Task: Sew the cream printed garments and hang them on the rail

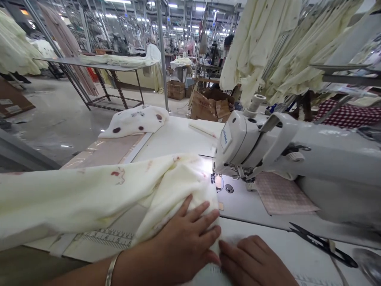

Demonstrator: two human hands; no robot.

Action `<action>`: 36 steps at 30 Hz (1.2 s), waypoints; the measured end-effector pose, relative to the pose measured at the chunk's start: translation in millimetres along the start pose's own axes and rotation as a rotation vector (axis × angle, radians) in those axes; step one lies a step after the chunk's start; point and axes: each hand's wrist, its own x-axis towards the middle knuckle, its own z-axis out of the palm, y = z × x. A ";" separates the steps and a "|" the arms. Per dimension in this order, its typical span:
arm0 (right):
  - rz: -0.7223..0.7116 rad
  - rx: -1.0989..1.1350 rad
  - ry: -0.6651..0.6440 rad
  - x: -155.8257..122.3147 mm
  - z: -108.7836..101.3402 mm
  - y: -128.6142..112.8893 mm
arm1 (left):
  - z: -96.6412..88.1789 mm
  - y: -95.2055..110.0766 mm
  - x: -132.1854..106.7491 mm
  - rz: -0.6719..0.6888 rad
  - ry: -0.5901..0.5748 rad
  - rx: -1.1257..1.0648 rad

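Note:
A cream fleece cloth (98,190) with small reddish prints lies across the sewing table, one edge reaching the needle of the white sewing machine (250,139). The machine's lamp lights the cloth at the needle area. On the cloth just in front of the needle, my left hand (190,234) rests flat with fingers spread, a bracelet on its wrist. My right hand (253,262) is beside it at the cloth's near edge, its fingers curled together with the fingertips by the left thumb. What those fingers hold, if anything, is hidden.
Black thread snips (324,244) lie on the table at right. A pink checked fabric piece (282,192) sits under the machine arm. Spotted white fleece (135,121) lies at the table's far left corner. Behind are a cardboard box (208,106), hanging cream garments (258,39) and a metal-framed table (71,61).

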 end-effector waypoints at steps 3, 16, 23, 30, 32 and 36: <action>0.014 0.014 -0.002 0.6 1.9 5.2 | 8.0 -6.0 1.1 0.012 0.083 0.045; 0.150 0.072 0.011 32.1 20.2 53.1 | 0.7 -68.3 42.4 0.095 0.097 0.030; 0.239 0.005 0.008 38.4 40.5 85.6 | -14.3 -97.4 71.5 0.040 0.119 0.037; 0.228 0.003 0.058 43.1 33.6 78.4 | -7.4 -108.3 78.6 -0.042 0.167 0.115; 0.211 0.079 0.088 51.5 22.2 64.1 | 1.4 -84.7 63.4 -0.162 0.180 0.185; 0.164 0.291 0.107 56.4 5.9 26.1 | 14.4 -2.2 16.1 -0.144 0.054 0.298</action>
